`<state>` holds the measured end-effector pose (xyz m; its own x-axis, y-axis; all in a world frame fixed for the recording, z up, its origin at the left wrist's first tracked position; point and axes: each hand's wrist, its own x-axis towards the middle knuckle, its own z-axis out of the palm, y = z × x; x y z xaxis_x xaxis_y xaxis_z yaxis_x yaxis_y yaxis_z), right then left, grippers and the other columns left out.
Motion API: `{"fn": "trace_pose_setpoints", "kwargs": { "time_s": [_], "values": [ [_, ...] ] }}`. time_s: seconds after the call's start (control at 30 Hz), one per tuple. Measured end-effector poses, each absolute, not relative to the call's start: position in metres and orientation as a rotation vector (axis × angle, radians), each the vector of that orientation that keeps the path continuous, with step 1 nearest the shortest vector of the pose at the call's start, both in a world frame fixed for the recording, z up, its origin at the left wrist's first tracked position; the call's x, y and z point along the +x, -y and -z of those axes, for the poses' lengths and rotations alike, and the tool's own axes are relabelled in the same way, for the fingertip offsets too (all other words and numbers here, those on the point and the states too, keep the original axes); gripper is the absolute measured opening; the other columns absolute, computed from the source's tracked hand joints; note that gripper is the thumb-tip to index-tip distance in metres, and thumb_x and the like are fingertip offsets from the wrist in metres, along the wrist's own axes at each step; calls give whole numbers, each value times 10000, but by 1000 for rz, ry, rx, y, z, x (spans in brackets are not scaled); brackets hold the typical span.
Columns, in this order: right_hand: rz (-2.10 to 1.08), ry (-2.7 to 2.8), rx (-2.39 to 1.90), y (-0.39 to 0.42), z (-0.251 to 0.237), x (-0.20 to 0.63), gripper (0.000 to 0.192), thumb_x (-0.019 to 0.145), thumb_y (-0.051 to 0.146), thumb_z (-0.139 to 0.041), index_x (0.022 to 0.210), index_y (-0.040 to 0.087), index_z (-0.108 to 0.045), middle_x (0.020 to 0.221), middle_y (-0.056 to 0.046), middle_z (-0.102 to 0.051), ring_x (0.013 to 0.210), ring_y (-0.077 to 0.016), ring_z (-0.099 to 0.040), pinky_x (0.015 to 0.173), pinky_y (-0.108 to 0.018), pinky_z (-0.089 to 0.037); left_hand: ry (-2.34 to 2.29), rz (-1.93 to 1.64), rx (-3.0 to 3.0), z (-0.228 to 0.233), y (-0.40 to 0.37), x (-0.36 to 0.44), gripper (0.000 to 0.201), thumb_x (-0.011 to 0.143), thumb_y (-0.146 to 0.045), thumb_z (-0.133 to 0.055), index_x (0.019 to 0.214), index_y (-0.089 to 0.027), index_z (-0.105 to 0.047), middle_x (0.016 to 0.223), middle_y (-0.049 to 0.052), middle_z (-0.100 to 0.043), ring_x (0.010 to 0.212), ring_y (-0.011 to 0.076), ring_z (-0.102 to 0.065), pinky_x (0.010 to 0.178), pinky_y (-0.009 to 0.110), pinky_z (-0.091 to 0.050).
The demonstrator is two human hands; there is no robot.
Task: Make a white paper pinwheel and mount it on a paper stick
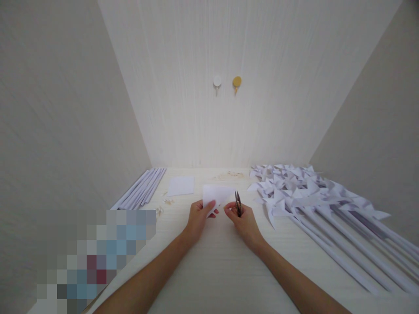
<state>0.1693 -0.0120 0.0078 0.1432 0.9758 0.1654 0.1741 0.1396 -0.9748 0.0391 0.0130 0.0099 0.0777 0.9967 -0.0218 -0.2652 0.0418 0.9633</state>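
Note:
A white sheet of paper (pixel 211 193) is gripped between the thumb and fingers of my left hand (pixel 197 218). The paper stands up from the hand, its right part narrowing towards the other hand. My right hand (pixel 241 220) is closed around a small pair of dark metal snips (pixel 238 203), whose two blades point up and sit slightly apart. Thumb and forefinger of that hand come together close to the paper's right side; whether they touch it I cannot tell. Beyond my left hand, a square stack of white paper (pixel 180 186) lies flat on the table (pixel 212 270).
Several paper pinwheels (pixel 284 187) on long white sticks (pixel 340 235) are heaped at the right. Rolled paper sticks (pixel 142 187) lie at the far left, with small scraps (pixel 168 201) nearby. A white hook (pixel 217 81) and a yellow hook (pixel 237 82) are on the back wall.

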Motion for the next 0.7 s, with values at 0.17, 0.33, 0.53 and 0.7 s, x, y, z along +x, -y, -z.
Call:
{"fn": "trace_pose_setpoints", "kwargs": {
  "time_s": [0.17,0.33,0.53,0.7],
  "values": [
    [-950,1245,-1267,12,-4,169,208,634,349,-565,659,142,-558,434,94,-252,413,-63,-225,412,-227,-164,-987,-1286,949,-11,-18,35,264,532,-343,-687,631,-105,-629,616,44,-636,496,86,-513,468,203,-388],
    [-944,1219,-1268,11,-3,170,223,631,360,-587,666,141,-564,433,96,-258,412,-62,-228,404,-227,-166,-992,-1207,1118,-9,-16,37,245,546,-347,-680,571,-107,-635,497,22,-591,465,88,-492,463,206,-385],
    [-941,1251,-1246,10,-1,172,205,627,346,-593,646,145,-553,422,101,-248,403,-60,-221,401,-228,-172,-986,-1154,1242,-9,-13,38,251,572,-370,-655,555,-120,-637,492,15,-589,439,83,-468,460,209,-384],
    [-922,1262,-1247,10,-3,172,194,630,340,-584,621,151,-542,433,96,-260,410,-63,-242,406,-228,-192,-1026,-1154,1259,-11,-12,39,259,572,-378,-650,523,-125,-625,488,24,-589,430,89,-459,461,220,-385]
  ]
}}
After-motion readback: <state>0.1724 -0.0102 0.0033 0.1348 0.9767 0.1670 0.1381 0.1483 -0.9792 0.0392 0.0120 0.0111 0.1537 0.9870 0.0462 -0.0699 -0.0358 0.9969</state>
